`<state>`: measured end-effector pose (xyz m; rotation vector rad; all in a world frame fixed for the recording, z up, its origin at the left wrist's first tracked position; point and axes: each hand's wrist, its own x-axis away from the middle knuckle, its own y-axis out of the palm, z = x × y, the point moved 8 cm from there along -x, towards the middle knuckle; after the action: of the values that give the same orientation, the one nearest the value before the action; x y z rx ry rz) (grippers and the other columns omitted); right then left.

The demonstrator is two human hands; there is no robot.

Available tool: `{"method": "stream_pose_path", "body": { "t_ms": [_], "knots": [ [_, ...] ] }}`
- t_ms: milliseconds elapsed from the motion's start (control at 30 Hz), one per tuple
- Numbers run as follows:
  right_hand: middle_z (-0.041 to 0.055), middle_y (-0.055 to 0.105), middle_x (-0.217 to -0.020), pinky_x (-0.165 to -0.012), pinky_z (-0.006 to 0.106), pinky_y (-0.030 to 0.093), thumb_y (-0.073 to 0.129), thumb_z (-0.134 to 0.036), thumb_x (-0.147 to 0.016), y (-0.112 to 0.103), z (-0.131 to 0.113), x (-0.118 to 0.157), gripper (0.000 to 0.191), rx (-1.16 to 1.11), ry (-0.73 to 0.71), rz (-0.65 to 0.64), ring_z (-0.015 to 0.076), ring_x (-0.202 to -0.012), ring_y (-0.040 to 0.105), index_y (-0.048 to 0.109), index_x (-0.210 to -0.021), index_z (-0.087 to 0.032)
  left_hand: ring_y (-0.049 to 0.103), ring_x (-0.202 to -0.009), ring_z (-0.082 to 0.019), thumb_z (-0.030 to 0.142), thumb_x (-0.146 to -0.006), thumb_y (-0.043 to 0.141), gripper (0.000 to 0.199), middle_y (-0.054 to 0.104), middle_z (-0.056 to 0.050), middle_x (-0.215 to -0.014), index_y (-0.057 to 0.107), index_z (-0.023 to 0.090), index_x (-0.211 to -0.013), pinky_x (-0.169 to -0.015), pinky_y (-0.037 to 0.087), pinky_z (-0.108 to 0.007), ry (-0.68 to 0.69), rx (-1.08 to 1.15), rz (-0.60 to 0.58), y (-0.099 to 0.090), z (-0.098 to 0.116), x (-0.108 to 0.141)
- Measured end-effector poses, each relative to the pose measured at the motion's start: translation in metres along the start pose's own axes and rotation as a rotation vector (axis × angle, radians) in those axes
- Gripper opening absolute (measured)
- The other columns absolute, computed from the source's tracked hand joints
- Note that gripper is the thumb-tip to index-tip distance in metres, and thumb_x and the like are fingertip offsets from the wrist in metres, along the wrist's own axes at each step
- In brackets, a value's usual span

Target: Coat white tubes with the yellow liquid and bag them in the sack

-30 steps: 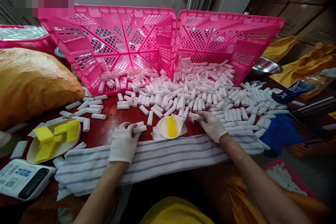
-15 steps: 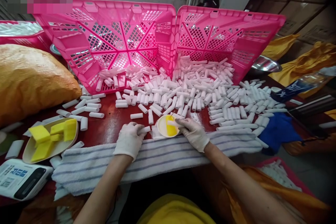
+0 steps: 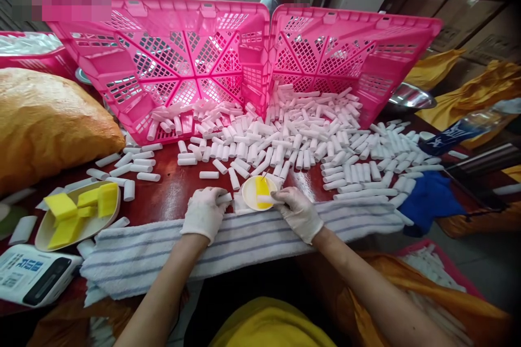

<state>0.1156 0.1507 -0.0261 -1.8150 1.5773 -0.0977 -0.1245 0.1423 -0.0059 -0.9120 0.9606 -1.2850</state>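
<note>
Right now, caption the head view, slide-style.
Left hand and right hand, both gloved, hold white tubes, the right's over a small dish.

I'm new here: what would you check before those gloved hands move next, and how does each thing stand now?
1. Right hand holds a white cylinder: ok, pinched at one end.
2. Left hand holds another cylinder: ok, its end pokes out.
3. Small dish stands upright, yellow block inside: ok.
4. White cylinder touches the yellow block: cannot tell.
5. No loose cylinders just behind the dish: not ok, several lie there.
6. Striped towel lies along the near edge of the table: ok.
</note>
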Motion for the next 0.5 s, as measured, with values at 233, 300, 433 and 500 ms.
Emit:
{"method": "stream_pose_path", "body": {
  "t_ms": [233, 300, 433, 500],
  "knots": [
    [0.0065, 0.066, -0.090, -0.080, 0.034, 0.052, 0.057, -0.027, -0.085, 0.000, -0.004, 0.000, 0.019, -0.009, -0.005, -0.007, 0.0178, -0.084, 0.061, 0.067, -0.100, -0.021, 0.063, -0.092, -0.017, 0.047, -0.082, 0.055, 0.033, 0.067, -0.003, -0.099, 0.057, 0.023, -0.103, -0.083, 0.047, -0.029, -0.188, 0.562, 0.023, 0.004, -0.017, 0.012],
    [0.0053, 0.064, -0.081, -0.073, 0.033, 0.050, 0.059, -0.027, -0.084, -0.001, -0.015, 0.002, 0.011, 0.000, -0.079, -0.019, 0.0173, -0.078, 0.059, 0.068, -0.086, -0.022, 0.062, -0.096, -0.017, 0.048, -0.080, 0.056, 0.036, 0.067, -0.004, -0.103, 0.056, 0.021, -0.105, -0.086, 0.048, -0.028, -0.181, 0.715, -0.017, 0.010, -0.014, 0.015],
    [0.0039, 0.063, -0.080, -0.066, 0.029, 0.049, 0.066, -0.034, -0.078, -0.011, -0.019, 0.011, 0.013, -0.250, 0.079, -0.001, 0.0153, -0.073, 0.058, 0.064, -0.080, -0.021, 0.060, -0.100, -0.018, 0.044, -0.080, 0.056, 0.038, 0.065, -0.006, -0.109, 0.055, 0.019, -0.109, -0.090, 0.047, -0.031, -0.149, 0.835, -0.118, 0.016, 0.002, 0.023],
    [0.0036, 0.063, -0.081, -0.061, 0.026, 0.047, 0.067, -0.041, -0.076, -0.015, -0.011, 0.016, 0.024, -0.420, 0.313, 0.039, 0.0142, -0.071, 0.057, 0.063, -0.087, -0.020, 0.060, -0.098, -0.018, 0.042, -0.079, 0.056, 0.039, 0.064, -0.006, -0.108, 0.055, 0.017, -0.109, -0.088, 0.048, -0.031, -0.115, 0.850, -0.176, 0.017, 0.017, 0.029]
  ]
}}
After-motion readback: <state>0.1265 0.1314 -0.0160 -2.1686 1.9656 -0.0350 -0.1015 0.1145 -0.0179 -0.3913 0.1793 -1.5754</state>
